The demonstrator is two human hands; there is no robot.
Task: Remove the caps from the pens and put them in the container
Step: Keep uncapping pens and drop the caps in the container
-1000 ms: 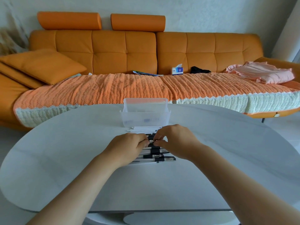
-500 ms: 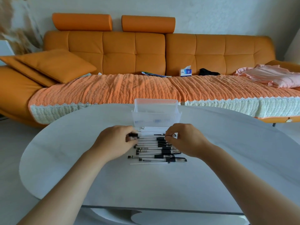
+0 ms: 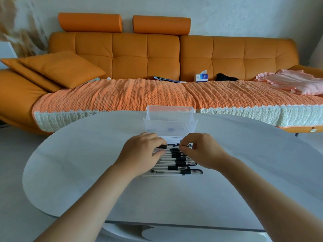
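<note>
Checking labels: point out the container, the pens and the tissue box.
container (image 3: 170,128): head view, front wall.
pens (image 3: 174,167): head view, black grip of a near pen.
tissue box (image 3: 203,78): head view, blue front face.

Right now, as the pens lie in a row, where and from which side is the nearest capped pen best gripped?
From above, at its two ends: the white barrel on the left, the clear cap on the right. The nearest capped pen lies flat and crosswise on the table, with other pens tight behind it, likely leaving little room at the side.
</note>
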